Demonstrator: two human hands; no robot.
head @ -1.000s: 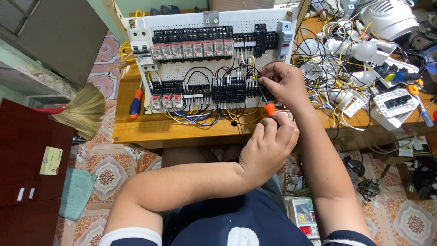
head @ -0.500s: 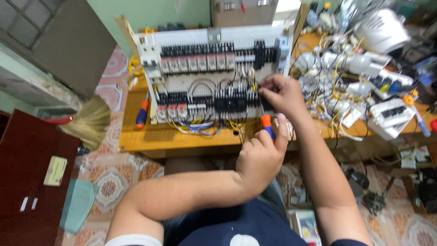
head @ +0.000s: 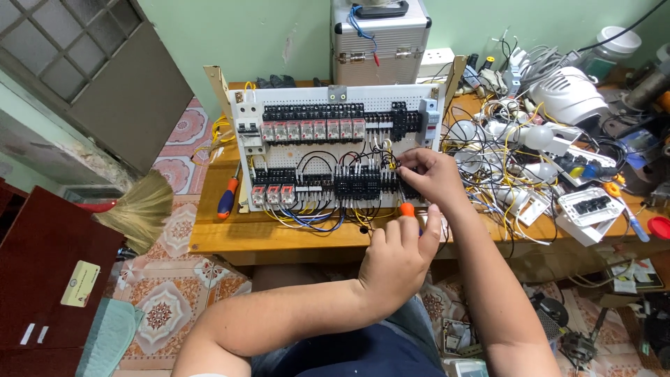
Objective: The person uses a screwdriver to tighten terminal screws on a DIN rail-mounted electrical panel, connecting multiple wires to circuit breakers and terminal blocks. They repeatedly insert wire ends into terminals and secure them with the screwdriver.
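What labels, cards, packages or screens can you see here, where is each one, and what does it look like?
Card: on the dark red cabinet at lower left, pale yellow rectangle.
Two stickers: below it on that cabinet, small white strips.
Printed papers: under the bench at right, partly hidden.
Screens: none visible.

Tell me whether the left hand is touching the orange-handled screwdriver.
Touching. The head view shows the left hand wrapped around the orange-handled screwdriver, its orange end poking out between the fingers.

Bare wooden tabletop (head: 279, 237) left of the hands; tangled wires (head: 502, 174) and switch plates (head: 590, 209) crowding the right.
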